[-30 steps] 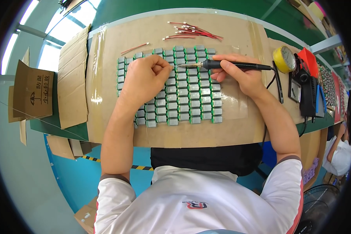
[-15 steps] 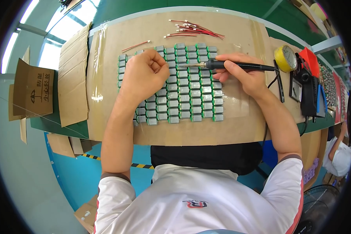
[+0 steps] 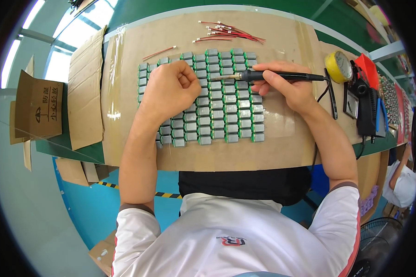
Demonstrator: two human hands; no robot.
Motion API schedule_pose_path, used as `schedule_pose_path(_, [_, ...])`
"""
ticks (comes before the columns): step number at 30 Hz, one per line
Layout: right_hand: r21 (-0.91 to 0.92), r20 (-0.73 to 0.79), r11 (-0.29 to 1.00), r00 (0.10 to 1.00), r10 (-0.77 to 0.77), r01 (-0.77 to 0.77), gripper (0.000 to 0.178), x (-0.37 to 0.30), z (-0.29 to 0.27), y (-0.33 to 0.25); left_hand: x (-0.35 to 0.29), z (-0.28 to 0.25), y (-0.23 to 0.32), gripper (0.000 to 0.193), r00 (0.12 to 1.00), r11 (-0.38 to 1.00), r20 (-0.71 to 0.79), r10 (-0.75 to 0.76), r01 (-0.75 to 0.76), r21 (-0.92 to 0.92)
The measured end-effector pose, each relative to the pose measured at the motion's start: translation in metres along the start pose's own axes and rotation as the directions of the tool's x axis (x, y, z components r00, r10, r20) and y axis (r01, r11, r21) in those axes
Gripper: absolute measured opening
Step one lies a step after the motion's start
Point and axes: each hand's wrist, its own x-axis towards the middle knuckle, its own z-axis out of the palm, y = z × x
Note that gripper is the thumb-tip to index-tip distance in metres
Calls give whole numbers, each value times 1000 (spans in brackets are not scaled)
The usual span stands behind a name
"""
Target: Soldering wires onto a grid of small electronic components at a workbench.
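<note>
My right hand [image 3: 286,87] grips a soldering iron [image 3: 275,75] by its black handle, pen-like. The iron's metal tip points left over rows of small grey blocks with green circuit boards [image 3: 229,98]. My left hand [image 3: 173,87] is closed with the fingertips pinched together, above the left part of the rows, a short way left of the tip. Whatever those fingers hold is hidden. Part of the rows lies covered by my left hand and wrist. Whether the tip touches a board is too small to tell.
Red and black wires with white connectors [image 3: 229,32] lie beyond the rows, with a single wire [image 3: 159,53] to their left. Yellow tape [image 3: 339,67], a black soldering station [image 3: 367,106] and a red holder [image 3: 367,71] stand right. Cardboard boxes [image 3: 37,106] are left.
The view has shifted very slightly, so the table and rows sit a little higher. Both hands and the soldering iron keep almost the same positions.
</note>
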Motion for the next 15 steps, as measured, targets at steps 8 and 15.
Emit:
schedule_pose_path(8, [31, 4, 999, 1000, -9, 9, 21, 0, -1, 4, 1, 1, -1, 7, 1000, 1000, 2, -8, 8, -1])
schedule_pose_path(15, [3, 14, 1000, 1000, 3, -3, 21, 1, 0, 3, -1, 1, -2, 6, 1000, 1000, 6, 6, -6, 15])
